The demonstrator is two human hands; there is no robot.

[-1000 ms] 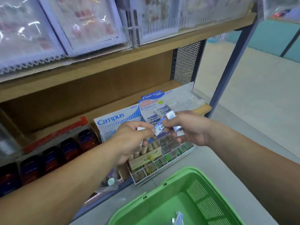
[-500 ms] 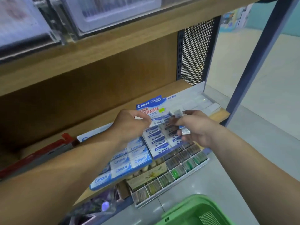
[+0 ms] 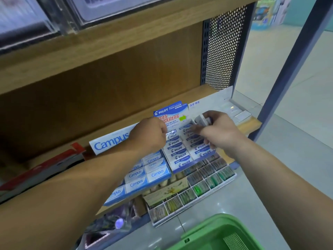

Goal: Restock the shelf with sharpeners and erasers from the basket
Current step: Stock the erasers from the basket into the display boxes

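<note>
Both hands work over the blue-and-white cardboard Pilot display box (image 3: 182, 156), which lies on the lower wooden shelf (image 3: 251, 126) and holds two columns of white foam erasers in blue sleeves (image 3: 177, 147). The left hand (image 3: 148, 137) is curled into a fist at the far end of the box's left column, its knuckles just beside a shiny clear-wrapped eraser there. Its fingertips are hidden, so it cannot be told whether it grips that piece or only touches it. The right hand (image 3: 219, 134) hovers over the far end of the right column. It pinches small pale wrapped erasers (image 3: 201, 120) between thumb and curled fingers, just above the box. Just left of the Pilot box, touching it, sits a blue Campus eraser box (image 3: 149, 175), partly under the left forearm. Below the shelf edge stands a white compartmented tray (image 3: 203, 184) of small green and brown items. The green plastic basket (image 3: 212, 235) sits at the bottom edge of the view, well apart from both hands.
</note>
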